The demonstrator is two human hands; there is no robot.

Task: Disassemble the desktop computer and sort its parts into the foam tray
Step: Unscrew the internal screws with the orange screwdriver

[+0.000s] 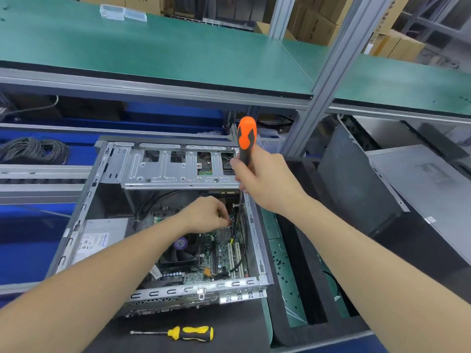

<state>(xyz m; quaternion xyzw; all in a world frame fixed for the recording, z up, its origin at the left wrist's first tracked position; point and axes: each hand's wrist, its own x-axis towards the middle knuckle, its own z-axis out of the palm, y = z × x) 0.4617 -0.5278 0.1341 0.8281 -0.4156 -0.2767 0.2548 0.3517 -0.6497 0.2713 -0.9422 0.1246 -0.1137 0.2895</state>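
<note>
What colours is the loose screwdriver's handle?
Loose screwdriver: yellow and black; head view.

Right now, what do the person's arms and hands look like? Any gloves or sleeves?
No gloves and no sleeves in view. The left hand and right hand are bare, and so are the left forearm and right forearm up to the picture's edge. No watch, ring, bracelet or marking shows on them.

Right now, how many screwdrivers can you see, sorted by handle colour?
orange-and-black screwdriver: 1, gripped in the right hand over the computer case
yellow-and-black screwdriver: 1, lying on the dark mat in front of the case
Total: 2
</note>
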